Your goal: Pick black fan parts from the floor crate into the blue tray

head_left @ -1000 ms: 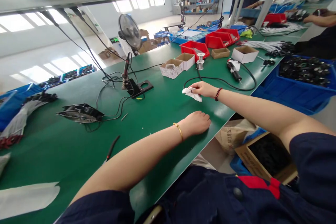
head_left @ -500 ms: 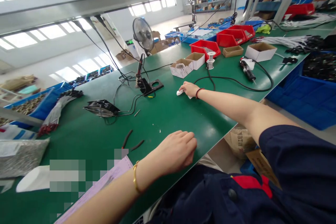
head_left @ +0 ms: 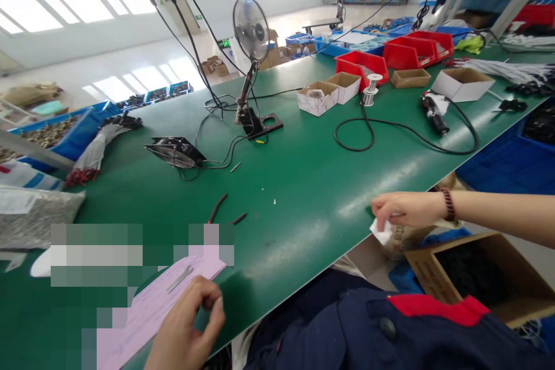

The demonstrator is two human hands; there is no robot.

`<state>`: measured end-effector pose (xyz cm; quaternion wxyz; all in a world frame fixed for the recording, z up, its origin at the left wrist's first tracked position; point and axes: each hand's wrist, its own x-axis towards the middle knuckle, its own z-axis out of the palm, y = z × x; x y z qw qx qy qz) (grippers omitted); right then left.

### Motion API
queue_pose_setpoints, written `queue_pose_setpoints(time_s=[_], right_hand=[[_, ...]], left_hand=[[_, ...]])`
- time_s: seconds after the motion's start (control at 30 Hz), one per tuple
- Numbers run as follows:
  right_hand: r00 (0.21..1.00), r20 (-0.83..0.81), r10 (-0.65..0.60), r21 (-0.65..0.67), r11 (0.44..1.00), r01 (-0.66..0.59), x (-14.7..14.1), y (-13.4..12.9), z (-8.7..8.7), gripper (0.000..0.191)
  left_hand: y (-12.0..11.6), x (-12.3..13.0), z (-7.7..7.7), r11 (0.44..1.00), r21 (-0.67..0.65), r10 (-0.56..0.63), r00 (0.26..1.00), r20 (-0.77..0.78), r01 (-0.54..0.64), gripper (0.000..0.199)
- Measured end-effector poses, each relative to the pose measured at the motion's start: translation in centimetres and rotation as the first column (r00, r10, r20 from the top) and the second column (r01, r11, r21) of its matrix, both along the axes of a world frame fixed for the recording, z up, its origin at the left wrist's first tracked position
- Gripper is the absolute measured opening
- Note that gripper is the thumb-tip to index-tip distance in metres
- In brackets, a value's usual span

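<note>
My right hand (head_left: 403, 211) pinches a crumpled white tissue (head_left: 381, 233) at the bench's near edge, over the green mat of the workbench (head_left: 286, 225). My left hand (head_left: 186, 324) sits low in view, fingers curled together, at the edge of a pink sheet of paper (head_left: 151, 312). A small metal pin (head_left: 180, 278) lies on that sheet. Part of the sheet is hidden by a pixelated patch. Two short black sleeves (head_left: 217, 208) lie just beyond the paper. Nothing shows between my left fingers.
A soldering iron in its stand (head_left: 249, 107), a wired axial fan (head_left: 176, 152), a solder spool (head_left: 369, 89), and a black corded tool (head_left: 434, 114) stand on the bench. Red bins (head_left: 362, 66) and small cartons lie beyond. A carton of black parts (head_left: 472, 277) sits below the edge.
My right hand has moved from mid-bench to the near edge, still with the tissue. My left hand has lifted off the mat and moved to the pink sheet. The view has swung left.
</note>
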<state>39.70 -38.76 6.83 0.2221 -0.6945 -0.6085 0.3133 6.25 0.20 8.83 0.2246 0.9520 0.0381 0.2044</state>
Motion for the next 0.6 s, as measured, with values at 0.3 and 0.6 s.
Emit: queue_pose_setpoints(time_s=[0.3,0.6], right_hand=[[0.917,0.117,-0.383,0.205,0.912,0.355,4.6,7.8,3.5,0.028],[0.832,0.338,-0.441,0.193,0.897,0.397,7.1,32.8,1.7,0.038]], left_hand=[[-0.6,-1.7,-4.0,0.970,-0.146,0.211,0.972,0.105,-0.195,0.013],[-1.4,-2.1,-4.5,0.896,-0.373,0.330,0.923,0.199,-0.240,0.014]])
